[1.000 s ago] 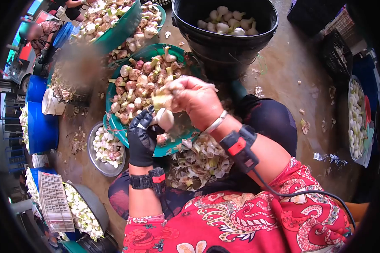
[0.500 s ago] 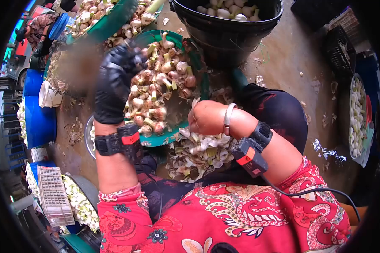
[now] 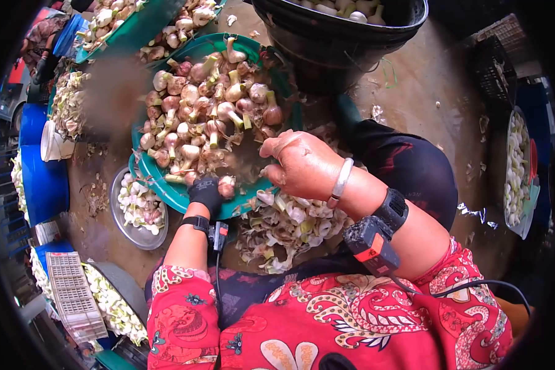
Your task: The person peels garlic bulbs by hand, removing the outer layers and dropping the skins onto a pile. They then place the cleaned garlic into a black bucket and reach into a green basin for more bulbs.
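Observation:
My left hand [image 3: 206,193], in a black glove, is closed on a garlic bulb [image 3: 226,187] at the near rim of a round green tray [image 3: 156,179]. Purplish garlic bulbs [image 3: 190,94] with cut stems crowd the tray. Bare, with a bracelet at the wrist, my right hand [image 3: 303,163] hovers over the tray's near right side. Its thumb and forefinger are apart, with nothing visible between them; the other fingers are mostly hidden. Below it lies a heap of peeled garlic skins [image 3: 290,228].
A black bucket [image 3: 339,52] holding pale bulbs stands beyond the tray. A metal bowl of peeled garlic [image 3: 116,206] sits at left. Blue tubs [image 3: 46,185], a plastic crate [image 3: 74,296] and another person [image 3: 42,43] are further left. A garlic-filled container [image 3: 517,172] stands at right.
My left hand has come down from above the tray's left side to its near rim and holds a bulb. My right hand's thumb and forefinger have parted.

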`<action>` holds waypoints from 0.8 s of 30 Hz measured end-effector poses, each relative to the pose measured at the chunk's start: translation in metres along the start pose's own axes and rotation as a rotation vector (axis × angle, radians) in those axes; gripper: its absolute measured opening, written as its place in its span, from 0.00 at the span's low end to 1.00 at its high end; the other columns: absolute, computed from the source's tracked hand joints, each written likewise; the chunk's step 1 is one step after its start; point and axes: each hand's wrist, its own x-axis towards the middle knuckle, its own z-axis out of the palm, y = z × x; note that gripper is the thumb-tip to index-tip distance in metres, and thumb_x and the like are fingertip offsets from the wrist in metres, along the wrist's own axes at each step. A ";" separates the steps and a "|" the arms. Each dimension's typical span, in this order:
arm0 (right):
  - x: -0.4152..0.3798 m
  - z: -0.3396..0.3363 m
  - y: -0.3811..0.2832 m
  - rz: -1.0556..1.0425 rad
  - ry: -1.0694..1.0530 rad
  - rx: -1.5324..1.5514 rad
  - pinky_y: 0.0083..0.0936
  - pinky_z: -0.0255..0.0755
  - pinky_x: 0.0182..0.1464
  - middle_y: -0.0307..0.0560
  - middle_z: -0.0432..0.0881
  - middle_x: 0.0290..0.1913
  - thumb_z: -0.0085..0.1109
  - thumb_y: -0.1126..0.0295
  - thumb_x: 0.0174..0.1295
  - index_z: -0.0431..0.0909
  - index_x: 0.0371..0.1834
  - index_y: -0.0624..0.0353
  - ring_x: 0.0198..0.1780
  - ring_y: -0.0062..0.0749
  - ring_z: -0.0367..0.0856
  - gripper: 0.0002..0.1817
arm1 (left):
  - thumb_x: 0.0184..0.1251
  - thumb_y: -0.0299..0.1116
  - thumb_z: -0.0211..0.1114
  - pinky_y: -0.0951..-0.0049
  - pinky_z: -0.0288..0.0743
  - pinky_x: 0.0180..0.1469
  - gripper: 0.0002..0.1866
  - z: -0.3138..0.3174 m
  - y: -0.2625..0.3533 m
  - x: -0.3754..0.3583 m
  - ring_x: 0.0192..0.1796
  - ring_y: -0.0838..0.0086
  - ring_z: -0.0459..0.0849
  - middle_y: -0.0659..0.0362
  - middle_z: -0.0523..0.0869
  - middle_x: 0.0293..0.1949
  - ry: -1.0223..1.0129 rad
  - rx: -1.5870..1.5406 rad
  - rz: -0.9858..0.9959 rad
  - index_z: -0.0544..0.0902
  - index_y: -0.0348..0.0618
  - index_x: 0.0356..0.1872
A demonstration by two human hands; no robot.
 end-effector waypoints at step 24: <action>0.004 0.027 -0.035 -0.054 0.180 0.698 0.24 0.76 0.46 0.42 0.80 0.44 0.72 0.73 0.46 0.71 0.55 0.56 0.43 0.22 0.80 0.31 | 0.68 0.30 0.59 0.78 0.77 0.40 0.13 -0.125 0.052 -0.130 0.37 0.77 0.82 0.58 0.83 0.40 0.613 -1.914 0.307 0.78 0.34 0.49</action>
